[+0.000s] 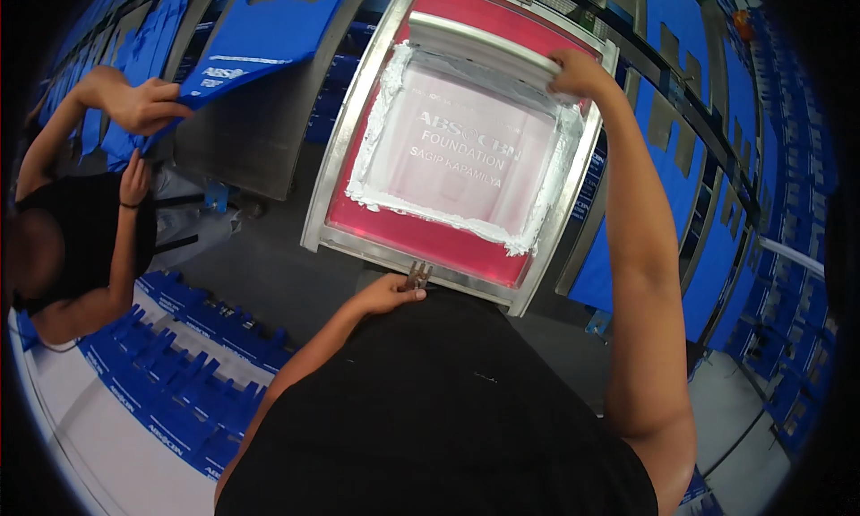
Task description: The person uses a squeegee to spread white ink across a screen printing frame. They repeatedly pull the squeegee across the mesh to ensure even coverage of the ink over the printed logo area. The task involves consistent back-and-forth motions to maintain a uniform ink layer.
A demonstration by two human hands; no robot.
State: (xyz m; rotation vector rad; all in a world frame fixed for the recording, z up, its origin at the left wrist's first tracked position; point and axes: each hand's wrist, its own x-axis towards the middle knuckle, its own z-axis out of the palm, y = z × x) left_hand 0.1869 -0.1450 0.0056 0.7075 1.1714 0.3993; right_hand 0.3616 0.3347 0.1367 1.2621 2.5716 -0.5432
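Blue bags (683, 162) on boards flank the screen (385, 213) to the right; over on the left, a co-worker (90, 234) grasps another bag (269, 32). Pale lettering (466, 144) fills the screen's middle, edged with white paste (430, 216). The right hand (580, 75) grips the squeegee (484, 43) at the far side, the left hand (383, 295) the near clamp (417, 275).

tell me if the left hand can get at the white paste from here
Probably yes: the left hand holds the clip at the frame's near rail, and only that rail and some red mesh seem to separate it from the white paste.
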